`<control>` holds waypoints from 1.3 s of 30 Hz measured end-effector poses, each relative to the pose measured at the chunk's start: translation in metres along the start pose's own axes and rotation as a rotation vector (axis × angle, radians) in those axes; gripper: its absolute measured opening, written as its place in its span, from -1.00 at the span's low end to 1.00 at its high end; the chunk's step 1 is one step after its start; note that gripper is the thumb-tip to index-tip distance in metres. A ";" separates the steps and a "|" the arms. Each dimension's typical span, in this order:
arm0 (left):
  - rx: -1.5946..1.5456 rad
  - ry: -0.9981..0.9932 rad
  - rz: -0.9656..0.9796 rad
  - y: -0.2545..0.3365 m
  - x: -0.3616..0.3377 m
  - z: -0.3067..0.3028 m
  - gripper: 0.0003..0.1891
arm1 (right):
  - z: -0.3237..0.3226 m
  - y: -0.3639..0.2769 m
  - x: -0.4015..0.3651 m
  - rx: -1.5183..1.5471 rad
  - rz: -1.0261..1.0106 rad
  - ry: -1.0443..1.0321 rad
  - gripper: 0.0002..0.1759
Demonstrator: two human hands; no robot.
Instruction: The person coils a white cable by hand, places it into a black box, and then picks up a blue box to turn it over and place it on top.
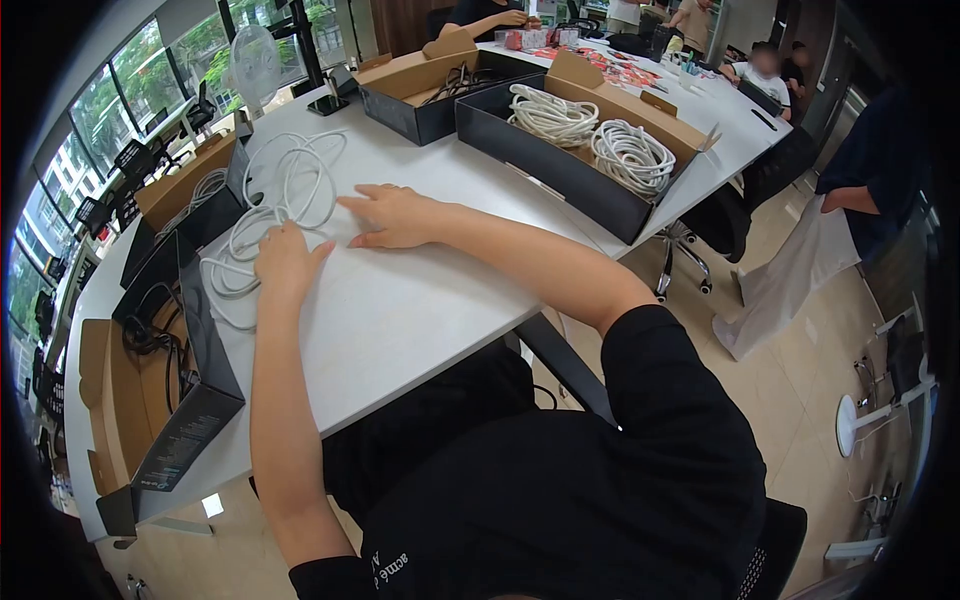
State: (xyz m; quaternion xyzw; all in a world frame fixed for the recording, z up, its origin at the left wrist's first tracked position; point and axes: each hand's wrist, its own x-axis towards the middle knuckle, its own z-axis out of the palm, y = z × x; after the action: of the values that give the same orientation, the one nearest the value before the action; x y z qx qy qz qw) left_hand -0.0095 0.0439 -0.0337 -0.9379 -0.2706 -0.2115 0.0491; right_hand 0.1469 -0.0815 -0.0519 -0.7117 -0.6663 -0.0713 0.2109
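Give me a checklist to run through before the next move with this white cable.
1. Left hand on the loose white cable: ok, it rests on the loops.
2. Left fingers closed around it: cannot tell.
3. Right hand free: ok, flat on the table.
4. Cable untangled: not ok, loops overlap.
5. Both cable ends in sight: cannot tell.
6. Open box has room: ok, coiled cables fill only part.
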 end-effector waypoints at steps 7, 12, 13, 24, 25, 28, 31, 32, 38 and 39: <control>-0.252 0.031 0.260 0.002 0.003 0.007 -0.63 | -0.001 -0.002 0.005 0.093 -0.124 0.369 -0.04; -0.348 0.025 0.351 0.023 -0.002 -0.008 -0.65 | -0.024 0.006 -0.001 -0.118 0.002 0.278 -0.22; -0.382 0.032 0.346 0.024 -0.002 -0.008 -0.64 | -0.027 0.012 0.001 -0.115 0.090 0.280 -0.26; -0.495 0.286 0.053 -0.003 0.019 0.000 -0.67 | -0.064 0.063 -0.003 0.018 0.392 0.849 -0.05; -0.531 0.245 -0.006 -0.005 0.023 -0.004 -0.67 | -0.062 0.066 0.000 0.050 0.413 0.904 -0.04; -0.930 0.594 -0.004 -0.016 0.031 -0.003 -0.69 | -0.054 0.089 0.008 0.242 0.550 0.982 0.01; -1.432 0.710 -0.144 -0.031 0.039 -0.005 -0.68 | -0.072 0.079 -0.002 0.901 0.640 0.933 -0.01; -1.545 0.708 -0.272 -0.037 0.039 -0.005 -0.67 | -0.078 0.073 -0.004 1.093 0.642 0.933 -0.03; -2.008 0.653 -0.504 -0.064 0.044 0.006 -0.47 | -0.090 0.064 -0.004 1.218 0.570 1.118 -0.11; -2.053 0.609 -0.507 -0.074 0.048 0.015 -0.45 | -0.092 0.065 -0.005 1.231 0.578 1.151 -0.12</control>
State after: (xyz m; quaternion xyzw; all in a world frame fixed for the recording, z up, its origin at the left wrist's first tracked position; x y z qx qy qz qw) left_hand -0.0063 0.1329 -0.0283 -0.3585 -0.1273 -0.5624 -0.7341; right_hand 0.2264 -0.1243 0.0153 -0.4665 -0.1718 0.0088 0.8676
